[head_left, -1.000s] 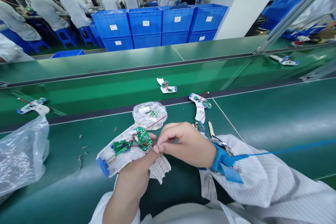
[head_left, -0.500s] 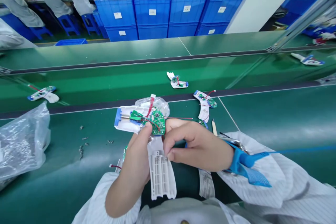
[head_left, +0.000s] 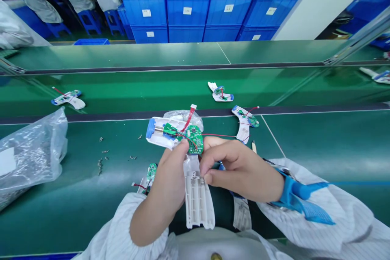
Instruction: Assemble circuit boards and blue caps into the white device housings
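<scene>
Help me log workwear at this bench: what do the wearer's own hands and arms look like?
The left hand and right hand are gloveless. The left sleeve and right sleeve are loose and white with fine stripes. A blue band goes around the right wrist, with a broad strap end and a thin blue cord leading off to the right.

Wht housing (head_left: 192,163) turned, R hand (head_left: 240,167) shifted vs 1 s ago.
Ribbed grip (head_left: 199,205) now points to counter's (head_left: 76,215) near edge; blue end (head_left: 150,128) swung twd far edge. R fingertips, then at L hand's (head_left: 170,175) thumb, now at grip's side. Clear bag (head_left: 178,114) mostly hidden; 2nd unit (head_left: 151,170) now shows.
</scene>
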The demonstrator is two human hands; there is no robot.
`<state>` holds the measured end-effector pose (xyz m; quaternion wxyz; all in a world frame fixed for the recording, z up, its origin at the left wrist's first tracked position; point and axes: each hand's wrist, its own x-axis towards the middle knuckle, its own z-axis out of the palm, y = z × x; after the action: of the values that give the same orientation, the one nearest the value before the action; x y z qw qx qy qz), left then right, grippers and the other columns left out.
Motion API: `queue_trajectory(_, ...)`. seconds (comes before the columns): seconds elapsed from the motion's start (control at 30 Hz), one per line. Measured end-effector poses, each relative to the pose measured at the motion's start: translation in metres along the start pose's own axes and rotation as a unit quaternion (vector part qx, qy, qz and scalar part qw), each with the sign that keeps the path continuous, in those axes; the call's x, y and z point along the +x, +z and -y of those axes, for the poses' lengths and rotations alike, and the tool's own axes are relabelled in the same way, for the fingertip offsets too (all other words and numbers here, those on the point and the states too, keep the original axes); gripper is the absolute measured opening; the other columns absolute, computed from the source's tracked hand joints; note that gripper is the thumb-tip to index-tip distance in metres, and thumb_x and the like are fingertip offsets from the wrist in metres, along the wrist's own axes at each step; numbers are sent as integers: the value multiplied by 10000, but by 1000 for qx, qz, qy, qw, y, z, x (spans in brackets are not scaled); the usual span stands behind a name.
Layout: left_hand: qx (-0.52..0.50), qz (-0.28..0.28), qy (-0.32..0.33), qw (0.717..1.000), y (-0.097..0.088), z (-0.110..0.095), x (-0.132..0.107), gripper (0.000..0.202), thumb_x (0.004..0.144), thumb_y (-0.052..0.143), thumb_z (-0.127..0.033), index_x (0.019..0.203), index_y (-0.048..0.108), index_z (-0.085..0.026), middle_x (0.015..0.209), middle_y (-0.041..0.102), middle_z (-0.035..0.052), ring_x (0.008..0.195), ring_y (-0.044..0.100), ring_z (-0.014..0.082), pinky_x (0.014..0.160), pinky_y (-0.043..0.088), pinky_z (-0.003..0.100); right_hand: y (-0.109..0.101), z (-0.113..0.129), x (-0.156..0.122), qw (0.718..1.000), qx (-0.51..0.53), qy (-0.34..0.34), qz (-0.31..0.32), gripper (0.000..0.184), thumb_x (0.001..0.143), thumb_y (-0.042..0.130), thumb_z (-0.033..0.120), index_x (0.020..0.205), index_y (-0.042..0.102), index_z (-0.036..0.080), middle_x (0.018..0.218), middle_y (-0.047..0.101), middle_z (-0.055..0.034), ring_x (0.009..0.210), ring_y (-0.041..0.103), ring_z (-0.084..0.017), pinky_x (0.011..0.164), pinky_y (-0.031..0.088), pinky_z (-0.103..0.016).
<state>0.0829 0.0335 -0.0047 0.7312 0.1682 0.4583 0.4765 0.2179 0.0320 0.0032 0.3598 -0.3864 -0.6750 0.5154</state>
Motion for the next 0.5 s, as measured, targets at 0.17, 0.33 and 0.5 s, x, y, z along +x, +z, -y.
queue_trajectory(0.17,-5,-18,-15,1000,0,1,2,131,713,588,-291,724,595,-161,610,487,-25,581,438,111,548,379,231,4,1,-2,999,-22,16,-32,104,693,617,62,616,656,119,602,502,20,597,480,-67,548,374,-183)
queue_trajectory(0.33,7,-29,3,1000,0,2,1,139,725,576,-295,732,593,-157,618,489,-22,558,423,106,534,375,232,7,6,-4,995,-75,30,-57,137,678,618,29,601,658,135,582,497,27,580,474,-61,521,363,-167)
queue_trajectory(0.5,26,-64,2,998,2,-1,-2,128,733,566,-297,693,579,-175,569,456,-36,529,405,107,498,352,229,6,8,0,993,-96,33,-62,114,659,644,35,600,640,133,618,520,22,611,499,-64,550,384,-166)
